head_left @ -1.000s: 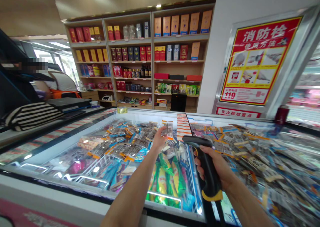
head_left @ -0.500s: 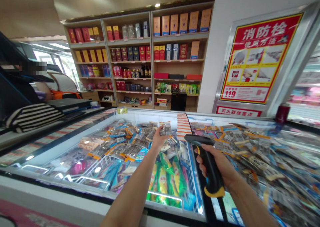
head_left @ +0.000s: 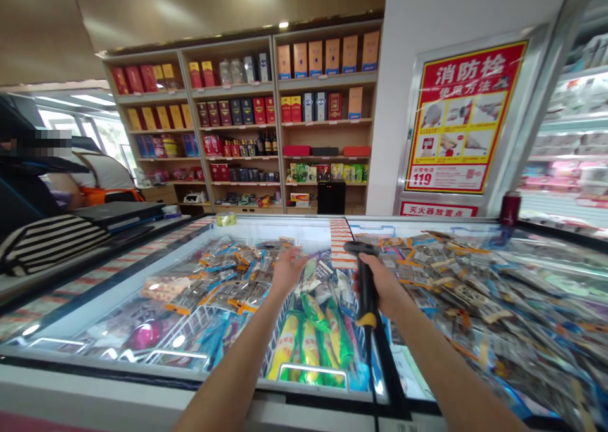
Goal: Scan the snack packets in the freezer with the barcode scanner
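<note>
My right hand (head_left: 384, 285) is wrapped round a black barcode scanner (head_left: 366, 289) with yellow trim. The scanner's head tilts forward over the freezer's dividing bar, and its cable hangs down towards me. My left hand (head_left: 287, 270) is stretched over the left freezer bay, fingers apart, with no packet visible in it. Below it lie brown snack packets (head_left: 244, 286) with orange and blue edges. Just right of that hand are pale crumpled packets (head_left: 311, 277). Yellow-and-green corn-shaped ice cream packs (head_left: 311, 349) fill the basket nearest me.
The right freezer bay holds a heap of dark packets (head_left: 475, 292). A striped bag (head_left: 54, 242) and a black device (head_left: 118, 213) rest on the left counter. Behind stand shelves (head_left: 242, 126) of boxes. A dark red cup (head_left: 510, 210) stands right. A person (head_left: 102, 169) is at the far left.
My left hand has let go of the small packet it pinched and drawn slightly left. The scanner has moved left and farther from me. The view has shifted a little right.
</note>
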`<state>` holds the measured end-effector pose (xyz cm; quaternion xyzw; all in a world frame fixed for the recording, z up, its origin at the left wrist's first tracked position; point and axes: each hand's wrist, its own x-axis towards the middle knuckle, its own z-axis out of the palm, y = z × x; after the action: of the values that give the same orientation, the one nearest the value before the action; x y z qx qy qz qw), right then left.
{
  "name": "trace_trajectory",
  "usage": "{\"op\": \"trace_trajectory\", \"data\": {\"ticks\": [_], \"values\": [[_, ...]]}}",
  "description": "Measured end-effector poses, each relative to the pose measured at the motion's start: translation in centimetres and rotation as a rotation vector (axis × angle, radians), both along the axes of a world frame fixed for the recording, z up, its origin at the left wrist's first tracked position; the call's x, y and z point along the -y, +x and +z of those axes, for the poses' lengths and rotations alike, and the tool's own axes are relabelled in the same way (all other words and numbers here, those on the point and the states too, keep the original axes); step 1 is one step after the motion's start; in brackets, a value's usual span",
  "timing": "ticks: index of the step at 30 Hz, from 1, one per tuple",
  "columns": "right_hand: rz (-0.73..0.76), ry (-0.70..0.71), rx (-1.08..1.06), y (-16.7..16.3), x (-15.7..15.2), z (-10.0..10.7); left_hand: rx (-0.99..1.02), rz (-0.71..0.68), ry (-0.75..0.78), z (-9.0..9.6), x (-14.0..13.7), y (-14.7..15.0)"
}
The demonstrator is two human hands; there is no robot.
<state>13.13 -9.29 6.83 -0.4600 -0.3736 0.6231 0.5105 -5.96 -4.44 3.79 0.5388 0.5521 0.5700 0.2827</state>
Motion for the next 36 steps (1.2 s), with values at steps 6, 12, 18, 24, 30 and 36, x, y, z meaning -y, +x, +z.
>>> {"op": "trace_trajectory", "data": {"ticks": [6, 12, 18, 24, 30, 36], "values": [[-0.172, 0.369, 0.655, -6.4, -2.3, -0.4, 0.542, -0.53, -0.296, 0.8, 2.3, 5.7], [-0.068, 0.58, 1.129, -3.1, -3.2, -0.1, 0.73, -0.48, -0.437, 1.6, 1.3, 1.6], [-0.259, 0.163, 1.549, 8.5, -3.4, -1.7, 0.758, -0.58, -0.382, 1.6, 0.2, -3.3], [-0.161, -0.002, 1.756, 11.0, -4.0, -4.4, 0.692, -0.563, -0.475, 1.2, 0.4, -3.4], [-0.184, 0.098, 1.566, 11.3, -5.1, -4.7, 0.547, -0.549, -0.531, 0.8, 0.3, -3.9], [-0.204, 0.128, 0.887, 11.5, -5.3, -2.6, 0.561, -0.573, -0.533, 0.9, 0.1, -4.6]]}}
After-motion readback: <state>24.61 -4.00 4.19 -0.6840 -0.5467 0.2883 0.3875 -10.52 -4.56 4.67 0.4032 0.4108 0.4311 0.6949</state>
